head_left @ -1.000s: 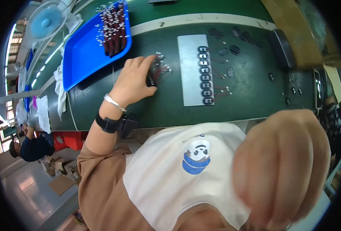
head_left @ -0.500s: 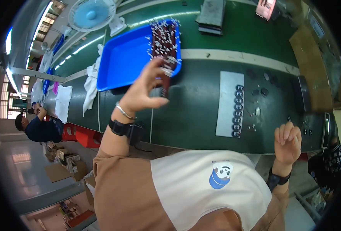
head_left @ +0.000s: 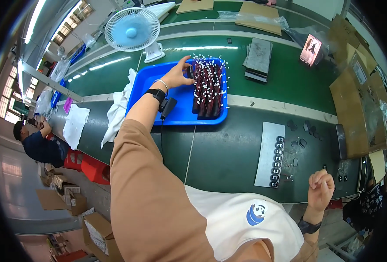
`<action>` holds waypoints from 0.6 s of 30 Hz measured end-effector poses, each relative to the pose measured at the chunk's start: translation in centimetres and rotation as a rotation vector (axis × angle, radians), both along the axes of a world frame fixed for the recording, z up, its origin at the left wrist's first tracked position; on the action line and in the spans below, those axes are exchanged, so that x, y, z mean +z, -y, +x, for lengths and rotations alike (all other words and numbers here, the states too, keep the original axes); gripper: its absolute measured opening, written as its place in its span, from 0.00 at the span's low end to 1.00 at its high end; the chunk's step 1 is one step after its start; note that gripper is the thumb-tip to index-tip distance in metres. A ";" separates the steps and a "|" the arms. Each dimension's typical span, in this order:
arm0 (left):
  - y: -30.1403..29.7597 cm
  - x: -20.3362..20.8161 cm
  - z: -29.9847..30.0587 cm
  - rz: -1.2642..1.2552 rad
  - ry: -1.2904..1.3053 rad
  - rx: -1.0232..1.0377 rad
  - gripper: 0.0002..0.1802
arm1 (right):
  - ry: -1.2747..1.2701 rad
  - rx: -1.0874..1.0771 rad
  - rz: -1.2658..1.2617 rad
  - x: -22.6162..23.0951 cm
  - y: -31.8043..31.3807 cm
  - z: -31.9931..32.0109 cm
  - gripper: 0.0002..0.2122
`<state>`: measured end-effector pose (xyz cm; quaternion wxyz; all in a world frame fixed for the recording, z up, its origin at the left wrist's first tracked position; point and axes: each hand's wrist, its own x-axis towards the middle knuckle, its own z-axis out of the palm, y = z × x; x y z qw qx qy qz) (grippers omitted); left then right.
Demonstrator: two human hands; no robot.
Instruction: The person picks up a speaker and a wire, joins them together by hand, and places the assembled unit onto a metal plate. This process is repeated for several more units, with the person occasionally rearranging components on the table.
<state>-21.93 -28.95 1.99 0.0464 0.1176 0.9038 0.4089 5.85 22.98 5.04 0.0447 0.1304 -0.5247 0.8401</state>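
My left hand (head_left: 178, 77) reaches into the blue tray (head_left: 147, 105), thumb and fingers around a dark strip-like bundle (head_left: 190, 72). Right beside it lies a row of dark red wire bundles (head_left: 208, 94) with many small white ends sticking up. My right hand (head_left: 320, 190) hovers at the table's near edge on the right, fingers curled in; whatever they may hold is hidden. Just past its fingertips is a small black piece (head_left: 325, 167). To its left, a pale metal plate (head_left: 267, 153) carries a column of small black parts (head_left: 276, 163).
Loose black pieces (head_left: 302, 143) lie right of the plate. Behind stand a fan (head_left: 132, 32), stacked grey blocks (head_left: 258, 59) and a lit phone (head_left: 310, 50). A cardboard box (head_left: 353, 113) borders the right; white cloth (head_left: 117, 113) lies left of the tray. Another person (head_left: 42, 142) sits far left.
My left hand has carried the dark bundle from over the tray's near right edge to the left side of the wire row. The view has shifted; my right hand stays curled near the same spot.
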 end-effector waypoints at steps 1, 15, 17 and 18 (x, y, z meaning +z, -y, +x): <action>0.3 -0.4 -0.2 0.036 0.012 -0.008 0.56 | -0.004 -0.003 0.001 -0.1 0.0 0.1 0.07; 1.3 -1.5 0.4 0.325 0.110 0.008 0.49 | 0.145 -0.047 0.080 -1.2 0.7 -0.1 0.08; 1.1 -1.0 0.3 0.443 0.181 0.104 0.48 | 0.163 -0.055 0.071 -1.5 0.4 0.0 0.08; 0.9 -0.8 0.2 0.562 0.247 0.206 0.47 | 0.173 -0.059 0.066 -1.6 0.2 0.0 0.08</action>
